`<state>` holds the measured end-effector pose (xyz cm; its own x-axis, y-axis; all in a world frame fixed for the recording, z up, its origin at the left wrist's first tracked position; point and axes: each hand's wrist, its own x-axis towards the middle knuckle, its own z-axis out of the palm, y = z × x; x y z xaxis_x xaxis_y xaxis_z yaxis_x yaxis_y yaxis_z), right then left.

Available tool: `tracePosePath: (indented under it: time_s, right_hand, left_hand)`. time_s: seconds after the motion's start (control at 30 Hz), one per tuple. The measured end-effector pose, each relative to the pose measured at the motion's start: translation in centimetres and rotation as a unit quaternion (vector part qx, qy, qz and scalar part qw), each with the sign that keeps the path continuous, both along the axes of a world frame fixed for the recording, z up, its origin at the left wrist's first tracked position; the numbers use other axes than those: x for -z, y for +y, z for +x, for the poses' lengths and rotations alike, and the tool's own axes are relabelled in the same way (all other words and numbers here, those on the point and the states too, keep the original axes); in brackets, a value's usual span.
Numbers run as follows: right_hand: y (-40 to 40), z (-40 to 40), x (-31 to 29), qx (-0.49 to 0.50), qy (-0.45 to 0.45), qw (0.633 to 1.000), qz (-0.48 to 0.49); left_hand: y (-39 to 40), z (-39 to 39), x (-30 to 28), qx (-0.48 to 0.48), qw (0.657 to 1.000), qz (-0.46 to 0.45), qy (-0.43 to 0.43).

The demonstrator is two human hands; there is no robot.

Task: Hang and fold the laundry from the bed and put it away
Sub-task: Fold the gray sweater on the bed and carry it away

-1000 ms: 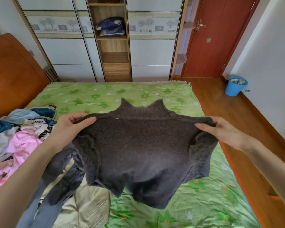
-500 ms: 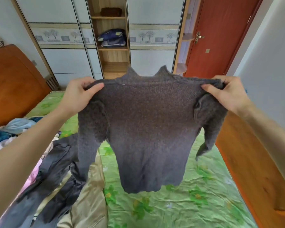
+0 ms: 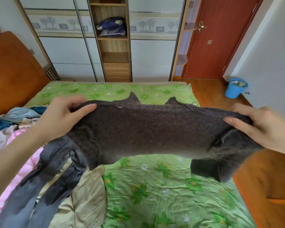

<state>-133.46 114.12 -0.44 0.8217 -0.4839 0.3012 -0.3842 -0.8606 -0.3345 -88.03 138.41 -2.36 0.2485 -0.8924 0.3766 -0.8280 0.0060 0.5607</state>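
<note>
Left hand (image 3: 62, 116) and right hand (image 3: 255, 125) pinch sweater (image 3: 146, 129) shoulders, stretched over bed (image 3: 163, 195). I judge knit soft, floppy, stretchy, light; shoulder seams the best hold for me.

No legible txt, labels or nos. anywhere

Dark grey sweater (image 3: 155, 129), green floral bedsheet (image 3: 163, 195).

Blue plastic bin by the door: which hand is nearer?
Right. The right hand, gripping the dark grey knit sweater at its shoulder, sits just below-left of the blue plastic bin in view; the left hand holds the opposite shoulder, far across.
</note>
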Motion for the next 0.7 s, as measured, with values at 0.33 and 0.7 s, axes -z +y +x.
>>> tracePosePath:
  time_s: [0.33, 0.7]
  right_hand:
    - [-4.5, 2.0, 1.0, 0.015, -0.047, 0.981, 0.189]
    - [-20.6, 12.6, 30.9, 0.107, 0.156, 0.964, 0.185]
  left_hand:
    - [-3.8, 0.9, 2.0, 0.027, 0.999, 0.043, 0.017]
    - [-19.7, 8.1, 32.0, -0.020, 0.942, 0.247, -0.224]
